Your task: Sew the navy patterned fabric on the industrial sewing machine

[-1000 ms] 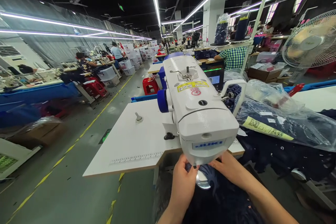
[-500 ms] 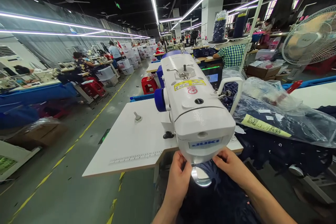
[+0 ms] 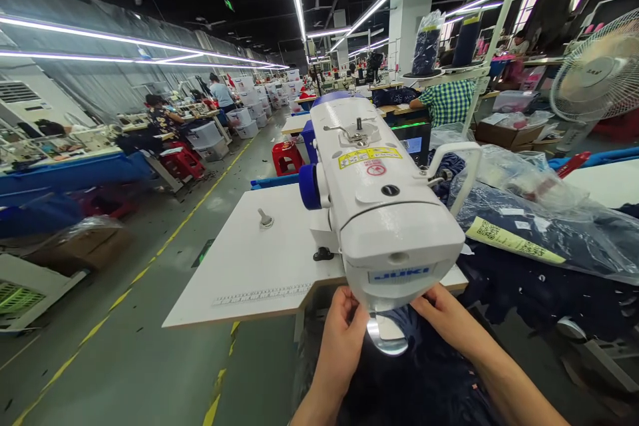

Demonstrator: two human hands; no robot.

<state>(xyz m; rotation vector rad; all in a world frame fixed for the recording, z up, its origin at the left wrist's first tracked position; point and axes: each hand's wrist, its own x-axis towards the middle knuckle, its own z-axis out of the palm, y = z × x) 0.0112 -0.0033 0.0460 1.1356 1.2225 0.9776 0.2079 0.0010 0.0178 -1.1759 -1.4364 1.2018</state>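
A white sewing machine (image 3: 399, 226) with a JUKI label stands before me. Navy fabric (image 3: 424, 366) hangs below its head and spreads around a shiny metal plate (image 3: 392, 343). To the left of that plate, my left hand (image 3: 345, 326) is closed in a pinch at the fabric, its fingertips partly behind the machine head. My right hand (image 3: 442, 313) grips the fabric on the other side, thumb over it, with its fingertips tucked under the head. The needle area is hidden by the machine head.
A white tabletop (image 3: 259, 253) with a printed ruler extends left of the machine. Bagged navy garments (image 3: 539, 226) lie to the right, near a fan (image 3: 594, 70). Thread cones (image 3: 426, 46) stand above. A red stool (image 3: 287, 158) is behind, and other people work farther off.
My view has shifted slightly, so the machine sits a little farther right and nearer in the picture. Both hands keep their grip and have hardly moved against the machine.
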